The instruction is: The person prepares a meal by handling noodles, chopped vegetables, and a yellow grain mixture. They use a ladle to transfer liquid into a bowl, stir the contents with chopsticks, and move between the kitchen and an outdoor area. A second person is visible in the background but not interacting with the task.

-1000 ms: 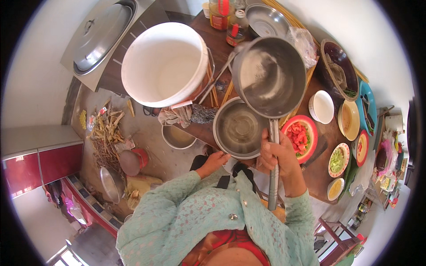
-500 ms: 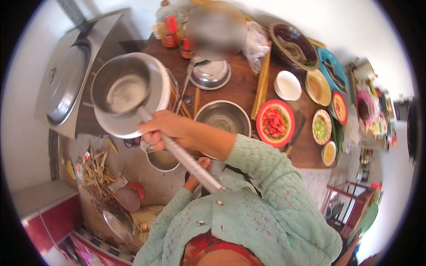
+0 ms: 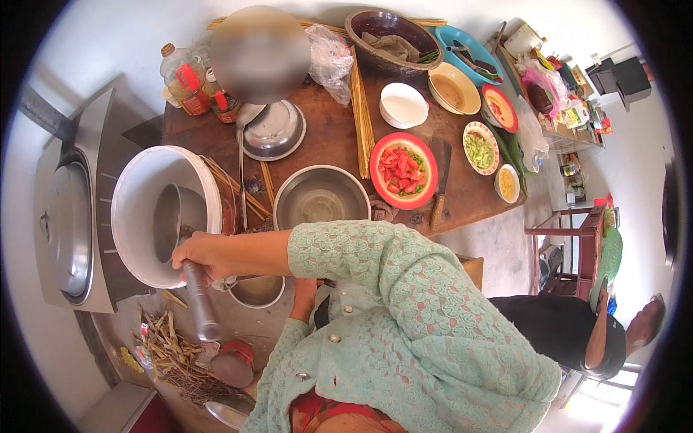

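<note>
The long-handled metal dipper (image 3: 172,216) was located with its cup inside the mouth of the white bucket (image 3: 132,216); contact between cup and bucket wall could not be determined. The person's right grip (image 3: 193,255) was closed around the handle close to the cup, and the rest of the handle extended past the bucket rim toward the person. The left grip (image 3: 306,293) was positioned below the right forearm, just beside a lower metal basin (image 3: 258,291); its fingers were largely hidden, so its opening and any hold could not be determined.

The bucket stood at the left end of the wooden tabletop (image 3: 325,123). To its right, a metal mixing basin (image 3: 286,203) sat near the front edge. Behind that basin were an upturned metal bowl (image 3: 274,131) and a metal ladle (image 3: 241,169). Farther right, a red-rimmed plate (image 3: 376,169) carried chopped tomatoes (image 3: 401,173), with a cleaver (image 3: 442,167) lying alongside. A white bowl (image 3: 404,106) was set behind the plate. A patterned dish (image 3: 470,136) held chopped green vegetable (image 3: 480,151). At the rear stood a brown glazed basin (image 3: 359,42) and a blue basin (image 3: 453,34). Left of the bucket, a domed lid (image 3: 71,224) covered the stove opening.
</note>
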`<move>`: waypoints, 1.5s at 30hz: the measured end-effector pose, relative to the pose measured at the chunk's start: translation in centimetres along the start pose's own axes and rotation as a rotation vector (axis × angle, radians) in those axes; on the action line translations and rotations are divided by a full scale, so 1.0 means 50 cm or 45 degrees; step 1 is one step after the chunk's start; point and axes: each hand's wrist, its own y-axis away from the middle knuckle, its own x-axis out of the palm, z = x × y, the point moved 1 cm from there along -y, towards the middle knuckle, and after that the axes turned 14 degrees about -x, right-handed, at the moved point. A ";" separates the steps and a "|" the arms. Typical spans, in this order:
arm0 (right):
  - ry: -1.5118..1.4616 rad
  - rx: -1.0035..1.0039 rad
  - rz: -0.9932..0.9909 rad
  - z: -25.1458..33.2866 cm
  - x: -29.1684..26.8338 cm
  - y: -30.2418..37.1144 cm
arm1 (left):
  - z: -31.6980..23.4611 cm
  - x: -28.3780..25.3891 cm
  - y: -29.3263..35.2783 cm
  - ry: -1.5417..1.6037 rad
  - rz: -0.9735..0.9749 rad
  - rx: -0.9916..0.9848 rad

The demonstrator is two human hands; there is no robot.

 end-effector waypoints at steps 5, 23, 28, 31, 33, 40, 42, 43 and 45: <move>-0.092 -0.013 0.088 -0.014 -0.004 -0.023 | 0.059 -0.028 -0.046 -0.025 0.136 0.248; 0.464 -0.765 0.015 0.030 -0.271 0.306 | -0.022 0.013 0.063 -0.197 -0.135 -0.204; 1.374 -1.125 -1.216 0.014 -0.660 0.548 | -0.071 0.062 0.111 -0.345 -0.068 -0.026; 1.965 -0.705 -1.726 -0.039 -0.849 0.657 | -0.133 0.121 0.104 -0.445 -0.015 0.256; 1.887 -0.512 -1.920 -0.077 -0.891 0.683 | -0.195 0.181 0.089 -0.501 -0.016 0.405; 1.594 -0.431 -1.754 -0.108 -0.961 0.646 | -0.392 0.353 -0.094 -0.987 -0.283 1.024; 1.628 -0.457 -1.786 -0.107 -0.968 0.638 | -0.413 0.381 -0.180 -1.136 -0.372 1.056; 1.648 -0.470 -1.801 -0.108 -0.972 0.635 | -0.419 0.394 -0.219 -1.209 -0.426 1.032; 1.658 -0.546 -1.792 -0.112 -0.971 0.640 | -0.425 0.422 -0.265 -1.347 -0.531 0.947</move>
